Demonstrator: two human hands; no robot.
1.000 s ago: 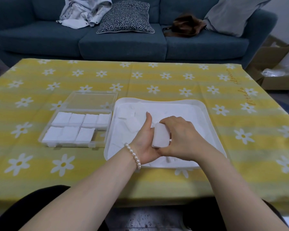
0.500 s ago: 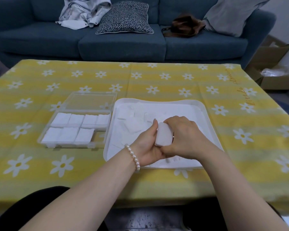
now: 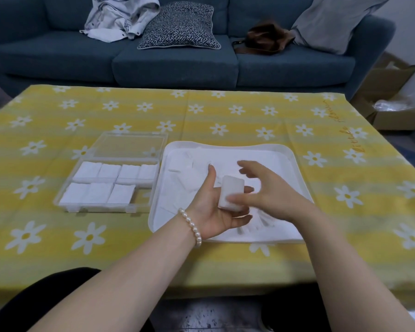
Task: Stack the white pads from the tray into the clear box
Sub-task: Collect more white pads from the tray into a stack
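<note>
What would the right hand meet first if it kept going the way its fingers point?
Probably the pad stack held in the left hand: the right hand points leftward at it, blurred, so contact is unclear.

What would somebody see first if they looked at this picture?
Probably the bright yellow daisy tablecloth covering the whole table. In the middle, over the white tray, the left hand holds a small stack of white pads while the open right hand hovers beside it. Left of the tray, the clear box already holds rows of pads.
</note>
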